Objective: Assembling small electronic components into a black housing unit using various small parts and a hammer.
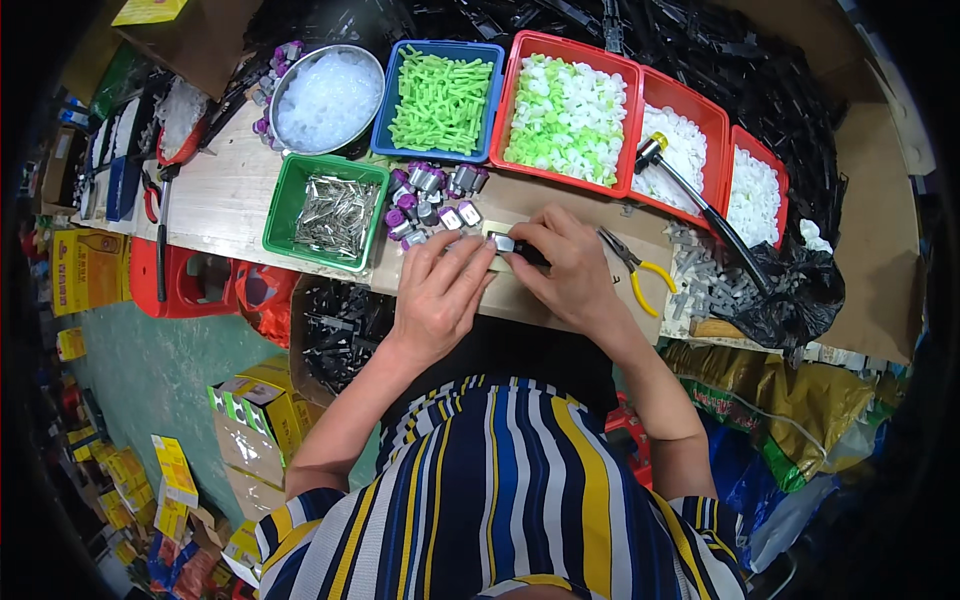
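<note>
Both hands meet over the front of the bench. The fingertips of my left hand (pixel 440 295) press on a small silver motor-like part (pixel 503 242). My right hand (pixel 568 262) pinches a black plastic piece (pixel 532 254) at that part's right end; its fingers hide most of the black piece. Just beyond my left hand lie several small silver motors with purple ends (pixel 425 182). To the right of my right hand rest pliers with yellow handles (pixel 648 282), their jaws pointing away from me.
A green bin of metal pins (pixel 380 205) stands left. Behind are a bowl of clear pieces (pixel 325 100), a blue bin of green parts (pixel 376 140) and red bins of white and green pieces (pixel 632 150). A hammer (pixel 715 215) leans across the red bins. Grey parts (pixel 705 285) lie right.
</note>
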The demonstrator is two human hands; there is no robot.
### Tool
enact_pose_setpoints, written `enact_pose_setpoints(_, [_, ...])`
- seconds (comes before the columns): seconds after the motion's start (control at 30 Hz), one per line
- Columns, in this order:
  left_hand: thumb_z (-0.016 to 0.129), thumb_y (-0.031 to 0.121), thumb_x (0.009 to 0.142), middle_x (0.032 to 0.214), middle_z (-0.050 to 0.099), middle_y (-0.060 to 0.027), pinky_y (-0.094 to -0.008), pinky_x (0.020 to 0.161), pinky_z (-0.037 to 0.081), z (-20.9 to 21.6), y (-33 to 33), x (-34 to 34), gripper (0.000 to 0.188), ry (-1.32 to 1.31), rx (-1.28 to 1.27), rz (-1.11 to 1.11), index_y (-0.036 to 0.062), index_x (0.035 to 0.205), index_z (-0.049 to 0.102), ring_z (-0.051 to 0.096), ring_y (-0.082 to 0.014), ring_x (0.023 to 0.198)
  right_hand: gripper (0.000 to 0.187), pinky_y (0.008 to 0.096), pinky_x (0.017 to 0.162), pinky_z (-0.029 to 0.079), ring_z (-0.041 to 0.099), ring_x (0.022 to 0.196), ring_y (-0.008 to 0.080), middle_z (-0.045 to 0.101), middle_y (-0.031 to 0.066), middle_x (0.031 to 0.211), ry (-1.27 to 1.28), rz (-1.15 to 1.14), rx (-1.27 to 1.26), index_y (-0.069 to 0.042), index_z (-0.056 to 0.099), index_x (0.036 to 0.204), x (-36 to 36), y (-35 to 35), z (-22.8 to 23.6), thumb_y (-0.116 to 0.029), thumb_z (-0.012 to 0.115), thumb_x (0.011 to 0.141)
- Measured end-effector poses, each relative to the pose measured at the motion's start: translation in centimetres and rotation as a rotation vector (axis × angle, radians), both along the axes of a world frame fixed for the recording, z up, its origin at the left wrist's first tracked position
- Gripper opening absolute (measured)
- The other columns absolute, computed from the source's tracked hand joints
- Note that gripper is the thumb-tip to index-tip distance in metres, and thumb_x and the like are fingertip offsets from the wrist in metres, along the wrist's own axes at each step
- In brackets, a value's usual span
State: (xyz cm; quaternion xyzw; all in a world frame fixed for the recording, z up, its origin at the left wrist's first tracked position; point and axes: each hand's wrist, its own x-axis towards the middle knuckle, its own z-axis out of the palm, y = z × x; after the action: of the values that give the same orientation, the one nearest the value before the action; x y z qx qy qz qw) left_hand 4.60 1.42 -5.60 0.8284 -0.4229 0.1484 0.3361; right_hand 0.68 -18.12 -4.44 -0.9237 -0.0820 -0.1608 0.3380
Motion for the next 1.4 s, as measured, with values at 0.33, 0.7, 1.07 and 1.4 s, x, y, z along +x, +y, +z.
enact_pose_setpoints(0.33, [0.075, 0.014, 0.082, 0.126, 0.064, -0.0068, -0.0422, 0.092, 0.041, -1.9, -0.2, 0.5, 0.04, -0.207, 0.119, -0.058, 0.004, 0.12, 0.067, 0.056, -0.0281, 0.115, 0.025, 0.0349, 0.068, 0.051, 0.064, 0.079, 0.026, 0.059, 0.0112, 0.087, 0.1, 0.047, 0.099, 0.0, 0.066, 0.099, 0.2, -0.6, 0.8, -0.004, 0.075, 0.076])
enact_pose_setpoints(0.7, [0.075, 0.013, 0.08, 0.121, 0.064, -0.0104, -0.0467, 0.1, 0.039, 1.2, 0.2, 0.0, 0.042, 0.02, 0.023, -0.014, 0.0033, 0.121, 0.066, 0.056, -0.0321, 0.111, 0.018, 0.0363, 0.067, 0.051, 0.065, 0.074, 0.0251, 0.066, 0.0138, 0.09, 0.007, 0.023, -0.081, 0.001, 0.07, 0.098, 6.3, -4.6, 5.9, -0.009, 0.073, 0.084])
enact_pose_setpoints(1.07, [0.076, 0.003, 0.073, 0.091, 0.065, -0.012, -0.0422, 0.082, 0.045, 3.3, 8.9, 8.4, 0.019, 0.09, 0.26, 0.3, -0.0009, 0.091, 0.072, 0.056, -0.0317, 0.094, 0.015, 0.0451, 0.076, 0.051, 0.065, 0.086, 0.0357, 0.064, 0.0165, 0.092, 0.083, -0.044, -0.322, 0.002, 0.071, 0.097, 10.5, -5.0, 4.3, -0.006, 0.069, 0.084])
enact_pose_setpoints(1.4, [0.074, 0.001, 0.072, 0.081, 0.06, -0.0125, -0.0429, 0.075, 0.044, 3.1, 9.1, 9.5, 0.008, 0.173, 0.292, 0.24, -0.001, 0.078, 0.07, 0.054, -0.0314, 0.085, 0.016, 0.0469, 0.074, 0.047, 0.062, 0.091, 0.0335, 0.061, 0.0135, 0.09, 0.037, -0.04, -0.555, -0.002, 0.069, 0.098, 11.7, -4.4, 3.2, -0.004, 0.067, 0.083])
